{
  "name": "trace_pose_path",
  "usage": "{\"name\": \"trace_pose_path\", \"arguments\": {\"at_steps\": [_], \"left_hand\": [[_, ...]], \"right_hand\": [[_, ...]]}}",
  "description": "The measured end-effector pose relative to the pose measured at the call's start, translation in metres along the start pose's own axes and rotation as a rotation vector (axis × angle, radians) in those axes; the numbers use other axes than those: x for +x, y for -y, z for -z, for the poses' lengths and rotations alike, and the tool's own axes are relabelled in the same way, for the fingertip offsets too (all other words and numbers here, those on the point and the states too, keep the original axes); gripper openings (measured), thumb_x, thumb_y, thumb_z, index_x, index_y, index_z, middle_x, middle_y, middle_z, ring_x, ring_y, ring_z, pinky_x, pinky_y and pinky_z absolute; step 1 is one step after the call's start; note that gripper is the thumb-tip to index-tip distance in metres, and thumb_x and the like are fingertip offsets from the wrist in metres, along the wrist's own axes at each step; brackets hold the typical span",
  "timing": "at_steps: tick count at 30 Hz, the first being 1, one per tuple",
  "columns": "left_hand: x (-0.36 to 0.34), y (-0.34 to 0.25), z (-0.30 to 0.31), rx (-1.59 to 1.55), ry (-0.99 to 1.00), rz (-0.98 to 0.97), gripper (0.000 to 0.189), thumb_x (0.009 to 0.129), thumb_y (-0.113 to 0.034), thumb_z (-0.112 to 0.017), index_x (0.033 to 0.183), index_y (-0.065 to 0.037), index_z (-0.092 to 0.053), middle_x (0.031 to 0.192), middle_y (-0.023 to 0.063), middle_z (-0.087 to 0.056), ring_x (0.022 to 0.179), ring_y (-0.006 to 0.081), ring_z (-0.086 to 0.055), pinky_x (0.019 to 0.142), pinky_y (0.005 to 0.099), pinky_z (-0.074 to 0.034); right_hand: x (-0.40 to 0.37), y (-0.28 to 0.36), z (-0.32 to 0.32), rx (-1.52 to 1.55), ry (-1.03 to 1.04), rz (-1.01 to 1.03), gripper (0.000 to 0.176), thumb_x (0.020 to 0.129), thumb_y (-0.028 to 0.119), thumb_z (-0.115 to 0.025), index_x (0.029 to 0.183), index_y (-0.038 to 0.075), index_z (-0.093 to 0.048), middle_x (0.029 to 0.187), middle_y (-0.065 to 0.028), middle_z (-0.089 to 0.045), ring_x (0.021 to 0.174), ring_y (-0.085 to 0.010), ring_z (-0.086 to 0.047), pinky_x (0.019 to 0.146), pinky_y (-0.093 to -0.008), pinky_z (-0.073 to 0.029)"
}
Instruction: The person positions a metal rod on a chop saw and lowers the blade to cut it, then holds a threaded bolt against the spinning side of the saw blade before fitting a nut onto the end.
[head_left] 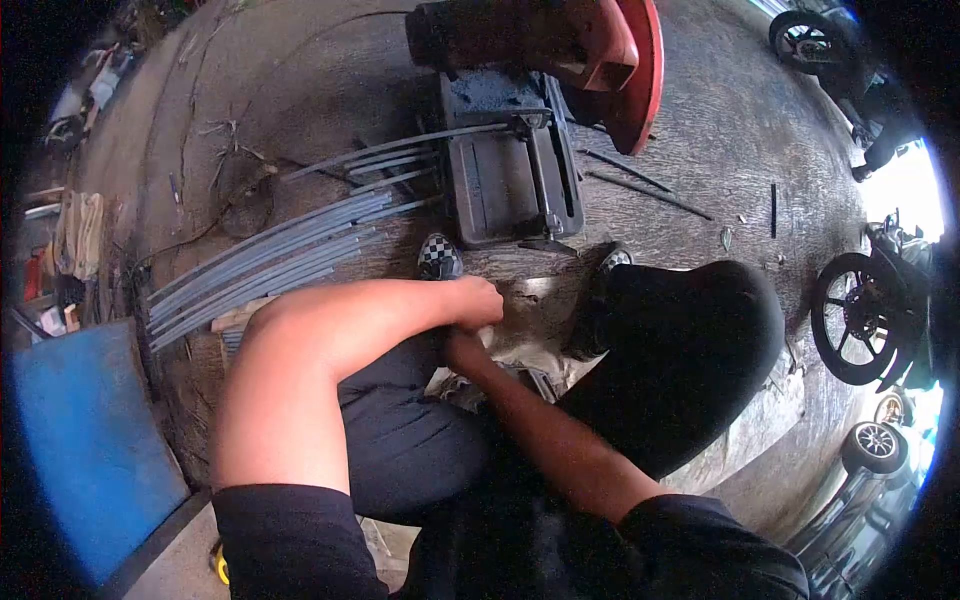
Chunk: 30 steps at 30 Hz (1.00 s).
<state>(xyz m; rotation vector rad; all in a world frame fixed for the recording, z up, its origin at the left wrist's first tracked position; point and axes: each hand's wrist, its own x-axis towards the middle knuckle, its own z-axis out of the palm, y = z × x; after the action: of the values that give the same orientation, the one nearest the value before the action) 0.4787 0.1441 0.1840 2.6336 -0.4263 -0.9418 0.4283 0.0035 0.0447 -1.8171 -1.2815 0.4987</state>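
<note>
Brown floor (720,120) has free room at upper right. Mid-frame, the left hand (480,302) is curled up, partly hiding the right hand (464,347); I can't tell what either holds. Gray rods (330,213) lie to their left. Above, the red and black saw (520,120) runs off the top edge.

Count two hands (480,303) and two shoes (440,260) in the middle, one cutting machine (490,190) far, one blue panel (90,430) near left. On the right, count two motorcycles (895,315), one car (860,520), at least three dark rods (773,210); left, over eight grey rods (290,232).
</note>
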Motion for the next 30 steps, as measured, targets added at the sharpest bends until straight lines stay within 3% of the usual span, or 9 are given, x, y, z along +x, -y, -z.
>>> {"name": "trace_pose_path", "arguments": {"at_steps": [2, 9, 12, 17, 20, 24, 26, 27, 30], "left_hand": [[0.0, 0.003, 0.002, 0.014, 0.034, 0.003, 0.017, 0.073, -0.014, -0.058, 0.084, -0.008, -0.07, 0.088, 0.0112, -0.069, 0.085, 0.0302, -0.066, 0.071, 0.0409, -0.054], [-0.004, -0.006, 0.013, -0.005, 0.086, 0.012, 0.018, 0.073, -0.014, -0.058, 0.085, -0.007, -0.07, 0.087, 0.0123, -0.068, 0.087, 0.0306, -0.066, 0.071, 0.0416, -0.053], [-0.003, 0.0, 0.012, -0.025, 0.082, 0.032, 0.019, 0.071, -0.013, -0.06, 0.086, -0.007, -0.07, 0.086, 0.013, -0.068, 0.088, 0.031, -0.065, 0.071, 0.0418, -0.053], [0.0, 0.002, 0.0, -0.048, 0.096, 0.026, 0.02, 0.067, -0.013, -0.062, 0.084, -0.006, -0.07, 0.087, 0.014, -0.068, 0.086, 0.0307, -0.065, 0.071, 0.0421, -0.053], [-0.007, -0.006, 0.011, -0.066, 0.217, -0.003, 0.019, 0.067, -0.012, -0.063, 0.084, -0.006, -0.07, 0.087, 0.014, -0.068, 0.086, 0.0308, -0.065, 0.071, 0.0415, -0.053], [-0.001, 0.001, -0.018, -0.068, 0.276, -0.04, 0.019, 0.067, -0.013, -0.065, 0.084, -0.007, -0.07, 0.088, 0.0139, -0.068, 0.087, 0.0309, -0.065, 0.072, 0.0413, -0.052], [-0.004, 0.004, -0.005, -0.121, 0.328, 0.092, 0.021, 0.066, -0.016, -0.069, 0.085, -0.006, -0.07, 0.089, 0.014, -0.068, 0.088, 0.0313, -0.064, 0.072, 0.0416, -0.052], [-0.006, 0.008, -0.003, -0.095, 0.33, 0.091, 0.026, 0.065, -0.021, -0.072, 0.086, -0.006, -0.069, 0.09, 0.0142, -0.067, 0.088, 0.0314, -0.064, 0.073, 0.0418, -0.052], [-0.014, 0.024, 0.011, -0.105, 0.189, 0.183, 0.027, 0.065, -0.022, -0.072, 0.086, -0.006, -0.069, 0.087, 0.0147, -0.067, 0.086, 0.0319, -0.064, 0.073, 0.0415, -0.053]], "right_hand": [[0.022, 0.039, 0.055, 0.01, 0.437, -0.307, 0.032, 0.085, 0.018, -0.044, 0.114, 0.006, -0.048, 0.101, -0.0254, -0.058, 0.091, -0.0463, -0.056, 0.074, -0.0523, -0.045], [0.024, 0.054, 0.071, -0.132, 0.466, -0.535, 0.027, 0.086, 0.022, -0.043, 0.105, 0.007, -0.054, 0.09, -0.0225, -0.061, 0.082, -0.0452, -0.058, 0.067, -0.0546, -0.045], [0.02, 0.043, 0.056, -0.16, 0.302, -0.437, 0.026, 0.083, 0.025, -0.049, 0.099, 0.006, -0.058, 0.084, -0.0204, -0.062, 0.077, -0.0436, -0.059, 0.064, -0.0529, -0.046], [0.025, 0.059, 0.064, 0.048, 0.018, -0.688, 0.032, 0.075, 0.029, -0.063, 0.095, 0.004, -0.06, 0.082, -0.021, -0.063, 0.082, -0.0417, -0.06, 0.067, -0.0497, -0.046], [0.006, 0.032, 0.041, 0.007, -0.098, -0.555, 0.031, 0.076, 0.03, -0.062, 0.09, 0.002, -0.061, 0.084, -0.0225, -0.063, 0.084, -0.0418, -0.06, 0.069, -0.0505, -0.046], [0.011, 0.05, 0.056, 0.186, -0.254, -0.738, 0.032, 0.077, 0.031, -0.062, 0.086, 0.0, -0.062, 0.084, -0.0231, -0.063, 0.083, -0.0423, -0.059, 0.069, -0.0508, -0.046], [-0.005, 0.027, 0.038, 0.009, 0.129, -0.672, 0.033, 0.077, 0.032, -0.062, 0.085, 0.0, -0.062, 0.084, -0.0232, -0.063, 0.082, -0.0435, -0.059, 0.069, -0.0508, -0.046], [0.01, 0.051, 0.066, 0.057, 0.278, -0.865, 0.037, 0.076, 0.03, -0.062, 0.096, -0.001, -0.059, 0.088, -0.0222, -0.062, 0.086, -0.0418, -0.059, 0.078, -0.0502, -0.047], [-0.009, 0.031, 0.039, 0.052, 0.378, -0.731, 0.031, 0.075, 0.028, -0.063, 0.085, 0.0, -0.062, 0.086, -0.0251, -0.063, 0.084, -0.0427, -0.06, 0.071, -0.0512, -0.047]]}}
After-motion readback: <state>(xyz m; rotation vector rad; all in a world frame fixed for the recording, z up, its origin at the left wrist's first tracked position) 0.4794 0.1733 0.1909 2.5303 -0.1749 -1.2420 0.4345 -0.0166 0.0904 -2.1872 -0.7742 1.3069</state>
